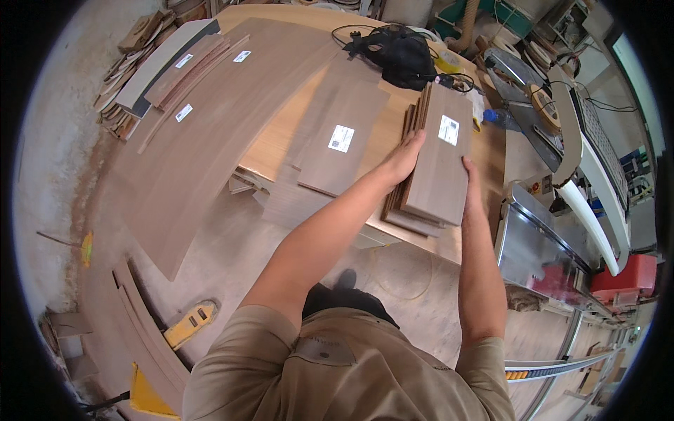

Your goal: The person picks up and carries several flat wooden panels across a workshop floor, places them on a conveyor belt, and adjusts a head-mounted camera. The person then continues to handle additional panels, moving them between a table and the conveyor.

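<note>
A stack of brown wood-grain boards [441, 168] lies near the right end of the table, a white label on its top board. My left hand [407, 158] presses along the stack's left side, fingers stretched forward. Against the right side rests my right hand [472, 184], its thumb at the upper edge and its other fingers hidden by the boards. Between them, both hands hold the stack. Left of it lies another labelled board [344, 144], flat on further panels.
A long brown panel [232, 91] with narrow labelled strips covers the table's left part. Behind the stack sits a black cloth bag [397, 55] with cables. A machine with a metal cabinet [537, 238] stands close on the right. A yellow pallet jack [191, 324] is on the floor at left.
</note>
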`<state>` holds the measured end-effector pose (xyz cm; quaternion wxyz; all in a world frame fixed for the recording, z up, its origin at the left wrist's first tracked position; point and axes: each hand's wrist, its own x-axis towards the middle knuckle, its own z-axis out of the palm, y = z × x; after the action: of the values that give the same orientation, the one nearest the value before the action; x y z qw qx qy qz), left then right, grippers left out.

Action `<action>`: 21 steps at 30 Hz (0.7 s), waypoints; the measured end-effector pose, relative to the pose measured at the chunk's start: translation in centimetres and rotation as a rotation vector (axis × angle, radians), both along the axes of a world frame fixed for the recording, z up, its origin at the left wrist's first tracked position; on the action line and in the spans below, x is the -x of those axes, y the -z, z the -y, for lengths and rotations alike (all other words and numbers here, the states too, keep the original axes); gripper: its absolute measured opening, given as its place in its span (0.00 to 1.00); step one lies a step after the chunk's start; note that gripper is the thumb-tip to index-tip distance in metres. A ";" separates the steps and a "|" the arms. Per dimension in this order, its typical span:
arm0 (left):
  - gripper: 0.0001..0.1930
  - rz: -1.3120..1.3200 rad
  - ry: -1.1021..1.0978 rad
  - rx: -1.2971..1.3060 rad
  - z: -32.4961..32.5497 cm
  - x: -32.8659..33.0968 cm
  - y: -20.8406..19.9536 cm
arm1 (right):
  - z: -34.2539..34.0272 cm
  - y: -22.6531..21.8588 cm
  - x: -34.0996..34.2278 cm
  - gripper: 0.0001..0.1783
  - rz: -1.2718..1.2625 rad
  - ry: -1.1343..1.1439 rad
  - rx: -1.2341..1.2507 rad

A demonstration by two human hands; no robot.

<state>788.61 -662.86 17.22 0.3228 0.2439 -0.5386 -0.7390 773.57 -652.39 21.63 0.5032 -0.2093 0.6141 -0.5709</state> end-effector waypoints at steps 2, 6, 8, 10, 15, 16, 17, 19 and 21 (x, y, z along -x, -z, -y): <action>0.37 0.175 -0.193 0.213 -0.6 -2.3 -3.5 | -0.6 -0.5 1.5 0.32 0.015 -0.031 0.102; 0.33 0.567 -0.457 0.575 2.0 -13.2 -4.0 | -9.3 -4.8 -10.2 0.31 -0.688 0.165 0.575; 0.33 0.973 -0.475 0.669 4.3 -16.2 -2.2 | -9.1 -4.9 -15.7 0.38 -1.051 -0.367 0.641; 0.33 1.052 -0.426 0.708 6.0 -17.1 1.3 | -4.3 -1.3 -19.3 0.43 -0.981 -0.257 0.403; 0.36 0.975 -0.361 0.730 7.2 -16.2 4.1 | 8.9 5.3 -17.7 0.35 -0.485 -0.091 0.012; 0.37 0.942 -0.369 0.727 6.9 -16.3 4.5 | 9.6 5.5 -17.7 0.31 -0.435 -0.095 0.032; 0.38 0.909 -0.375 0.726 6.9 -16.3 4.7 | 10.0 5.6 -17.7 0.28 -0.385 -0.098 0.051; 0.37 0.820 -0.348 0.677 6.6 -16.6 4.4 | 9.6 5.4 -18.1 0.28 -0.263 -0.105 0.112; 0.36 0.706 -0.294 0.612 5.6 -17.1 3.8 | 8.7 5.0 -18.2 0.29 -0.241 -0.086 0.168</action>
<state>805.69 -668.43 13.41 0.2781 0.4470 -0.7675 -0.3658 791.75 -661.14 16.60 0.4308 -0.3437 0.6105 -0.5689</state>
